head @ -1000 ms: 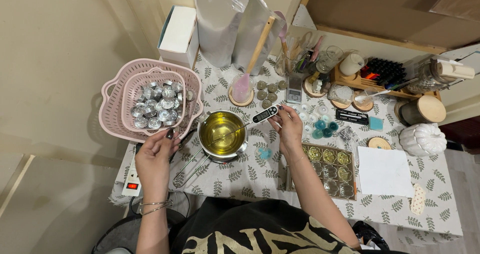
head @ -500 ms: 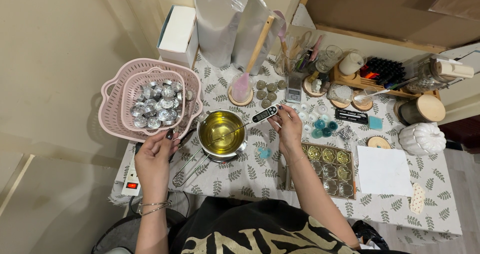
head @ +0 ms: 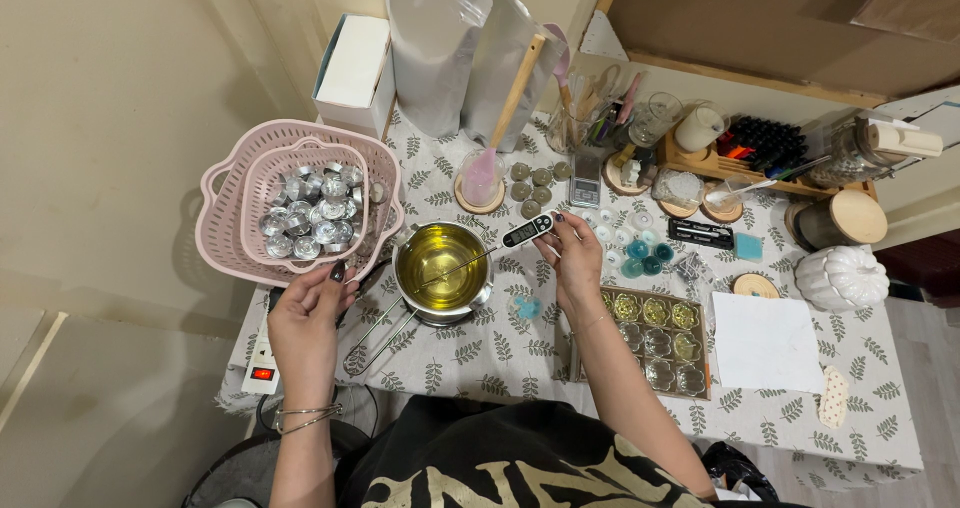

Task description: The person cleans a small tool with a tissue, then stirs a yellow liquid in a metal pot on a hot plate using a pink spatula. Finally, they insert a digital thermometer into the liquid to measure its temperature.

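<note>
Right hand (head: pixel 577 258) grips thermometer (head: pixel 527 231) over pot (head: pixel 443 266); left hand (head: pixel 305 313), loosely curled, touches basket (head: pixel 232 251) rim.

A pink basket (head: pixel 232 230) of small metal cups (head: pixel 313 213) stood at the table's left end, a white box (head: pixel 352 68) behind it. Two grey pouches (head: pixel 470 48) leaned against the wall, with a pink spatula (head: pixel 487 173) on a wooden coaster just before them. A clear mould tray (head: pixel 660 340) lay near the front, a white sheet (head: pixel 768 341) beside it. A white pumpkin (head: pixel 842 276) sat to the right, near a wood-lidded jar (head: pixel 842 220). A power strip (head: pixel 262 353) hung at the left edge.
</note>
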